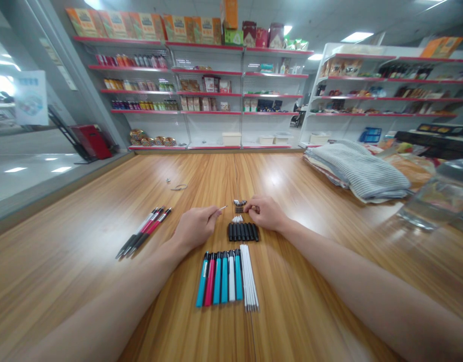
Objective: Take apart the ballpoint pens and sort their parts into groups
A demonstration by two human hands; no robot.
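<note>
My left hand (195, 227) pinches a thin white pen refill (222, 207), its tip pointing right. My right hand (266, 212) rests its closed fingertips beside a small pile of metal pen tips (239, 205); I cannot tell if it holds one. Below the pile lie small white pen parts (237, 219) and a row of black pen barrels (243, 232). Nearer me are teal and pink pen barrels (219, 278) and a bundle of white refills (249, 277). Several assembled pens (144, 232) lie left of my left hand.
Everything lies on a long wooden table (65, 261). A small metal ring (179, 187) lies farther out. Folded grey striped cloth (355, 169) and a clear glass container (438, 196) stand at the right. Red-edged store shelves (193, 93) line the back.
</note>
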